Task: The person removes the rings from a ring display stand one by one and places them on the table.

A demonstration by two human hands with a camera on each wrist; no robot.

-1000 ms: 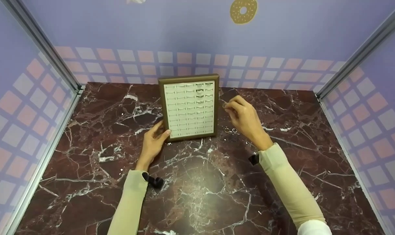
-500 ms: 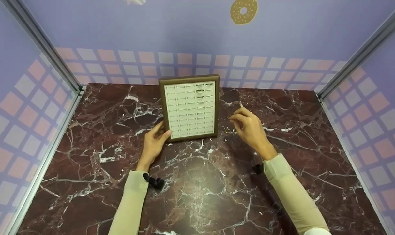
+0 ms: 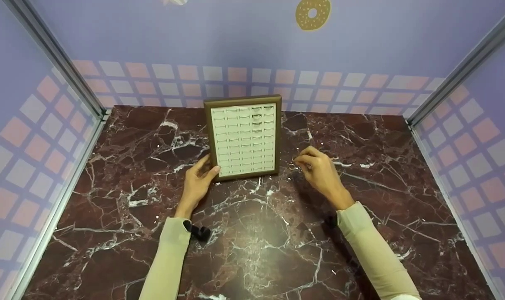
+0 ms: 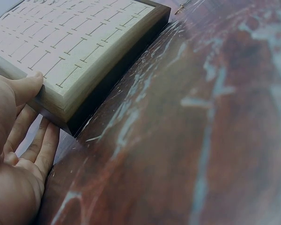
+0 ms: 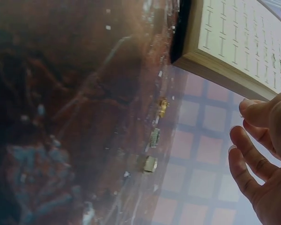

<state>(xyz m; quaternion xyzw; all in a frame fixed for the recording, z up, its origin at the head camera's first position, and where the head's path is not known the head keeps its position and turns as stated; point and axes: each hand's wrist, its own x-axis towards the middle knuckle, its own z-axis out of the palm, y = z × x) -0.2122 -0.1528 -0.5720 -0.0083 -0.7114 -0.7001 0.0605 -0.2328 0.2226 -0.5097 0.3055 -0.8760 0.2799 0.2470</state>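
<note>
A wooden-framed display board (image 3: 242, 100) with rows of slots in a pale insert stands tilted back on the marble table. My left hand (image 3: 196, 185) grips its lower left corner; the left wrist view shows the thumb on the front and fingers behind the frame (image 4: 56, 105). Dark rings fill some slots near the top right. My right hand (image 3: 321, 173) hovers right of the board, thumb and index tips close together; I cannot tell if they pinch anything. By its fingertips lies a ring (image 3: 292, 166). The right wrist view shows a gold ring (image 5: 163, 108), a silvery ring (image 5: 154, 137) and a wide band (image 5: 150, 164).
The dark red marble table (image 3: 252, 233) carries small white flecks or scraps. A purple wall with pink and white squares (image 3: 235, 75) stands close behind the board. Side panels (image 3: 23, 137) close off left and right.
My right hand has come down and slightly right, from beside the board's upper half to the rings on the table, and now covers some of them. Left hand and board stay put.
</note>
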